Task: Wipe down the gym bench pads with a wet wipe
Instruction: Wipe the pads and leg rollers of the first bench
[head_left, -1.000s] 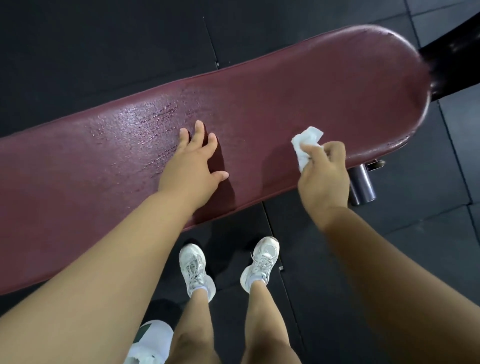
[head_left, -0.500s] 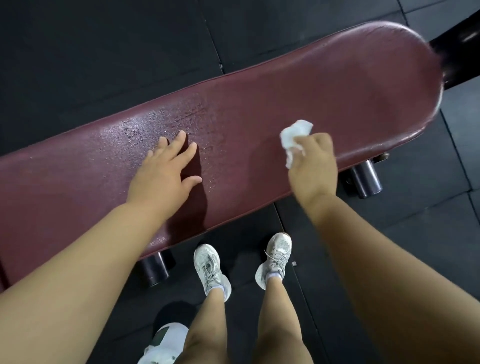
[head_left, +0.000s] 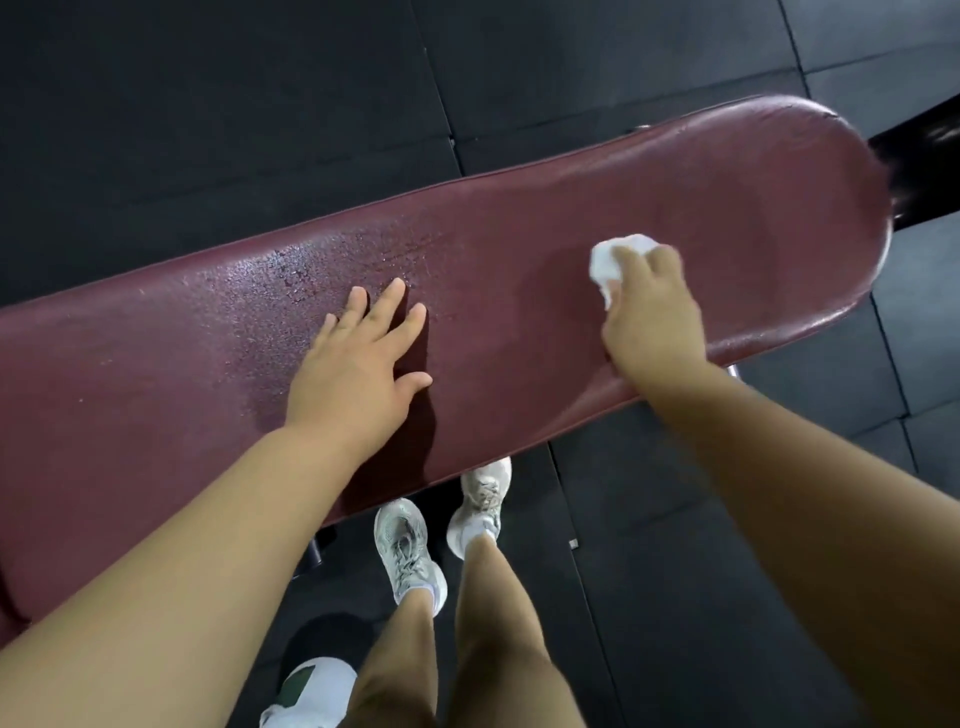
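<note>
Mid-wipe on the bench pad (head_left: 519, 249), the long maroon one running diagonally across the view, rounded end up right. Right hand (head_left: 652, 317) is on the pad near that end, fingers curled down over a bunched white wet wipe (head_left: 615, 260), pressing it onto the vinyl; only the wipe's top and left edge show past the knuckles. Left hand (head_left: 358, 369) lies flat mid-pad, fingers spread and holding nothing, looks like a brace. Pad surface left of and above the left hand shows a beaded, glistening film; the stretch between the two hands looks duller, so I can't tell if it's covered yet. Judgement: step is scrubbing the right section of the pad, task partway. Next move probably calls for keeping pressure through the fingertips and dragging the wipe across the pad's width to the rounded tip and its rolled edge, then working back toward the left hand, which must lift or shift to expose the patch under it. Far left end runs out of view, state unknown.
</note>
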